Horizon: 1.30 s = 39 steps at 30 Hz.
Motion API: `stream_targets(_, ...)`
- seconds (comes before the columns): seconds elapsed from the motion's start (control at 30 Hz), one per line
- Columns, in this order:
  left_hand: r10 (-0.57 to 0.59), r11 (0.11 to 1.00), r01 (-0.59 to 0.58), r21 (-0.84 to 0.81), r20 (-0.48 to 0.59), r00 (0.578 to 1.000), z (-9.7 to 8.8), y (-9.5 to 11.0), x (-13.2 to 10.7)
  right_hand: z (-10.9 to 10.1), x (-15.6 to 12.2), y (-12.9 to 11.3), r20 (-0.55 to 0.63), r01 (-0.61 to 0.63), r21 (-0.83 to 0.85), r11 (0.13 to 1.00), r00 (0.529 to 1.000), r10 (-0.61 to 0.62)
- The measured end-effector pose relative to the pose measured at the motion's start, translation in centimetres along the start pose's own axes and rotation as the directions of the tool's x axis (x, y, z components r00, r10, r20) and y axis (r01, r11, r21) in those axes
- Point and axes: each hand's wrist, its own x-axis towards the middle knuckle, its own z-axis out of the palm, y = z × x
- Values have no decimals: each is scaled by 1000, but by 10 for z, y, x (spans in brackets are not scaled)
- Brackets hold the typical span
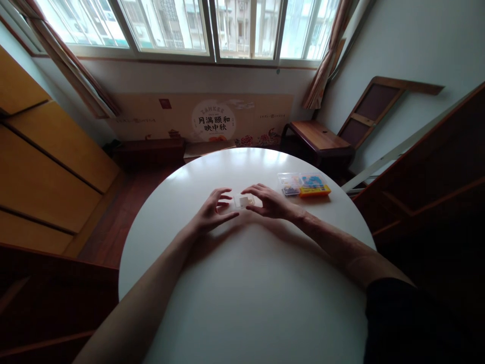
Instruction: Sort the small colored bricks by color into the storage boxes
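Observation:
Between my hands, on the white round table (242, 283), lies a small clear plastic case (237, 201) with a whitish piece (244, 201) in or on it; its exact kind is too small to tell. My left hand (215, 210) is just left of the case, fingers apart and curved toward it, holding nothing that I can see. From the right, my right hand (267, 201) arches over the case's right side with thumb and fingers spread. Whether its fingertips touch the case I cannot tell.
A clear lidded box (290, 181) with blue pieces and a yellow-orange pack (315, 190) lies at the table's right rear. Beyond the table are a wooden stool-like seat (316, 135) and a printed cardboard panel (166, 116) under the windows. Dark wooden furniture (428, 177) stands to the right.

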Motion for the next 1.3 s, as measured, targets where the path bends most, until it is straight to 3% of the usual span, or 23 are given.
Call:
stream_targets(0.13, 11, 999, -12, 45, 23, 1000, 1, -3, 1, -65, -27, 23, -139, -110, -6, 994, 984, 108)
stream_targets(0.27, 24, 995, -31, 92, 73, 997, 2, -1, 2, -130, -69, 71, -193, -315, -63, 947, 935, 298)
stream_targets(0.4, 7, 988, -23, 154, 102, 995, 2, 3, 1, -153, -105, 108, -151, -433, -68, 899, 895, 420)
stream_targets(0.57, 2, 984, -21, 175, 107, 994, 0, 6, -1, -148, -112, 116, -161, -426, -6, 905, 894, 419)
stream_targets(0.77, 6, 979, -28, 204, 108, 994, 0, 10, -1, -146, -106, 117, -87, -428, 32, 903, 899, 429)
stream_targets(0.93, 27, 952, -68, 298, 138, 990, 0, 13, 0, -151, -104, 110, -125, -349, 7, 937, 930, 347)
stream_targets(1.03, 33, 926, -88, 367, 154, 988, -1, 15, 1, -147, -95, 88, -242, -250, -89, 964, 944, 223)
stream_targets(1.13, 32, 886, -94, 453, 142, 989, -2, 23, -1, -129, -84, 52, -328, -171, -158, 972, 938, 112)
stream_targets(1.2, 29, 867, -94, 489, 140, 990, -1, 32, -3, -108, -78, 25, -262, -75, -145, 987, 964, 35)
stream_targets(1.3, 8, 840, -105, 533, 182, 983, 3, 45, -8, -70, -73, -9, -51, 11, -141, 990, 999, -19)
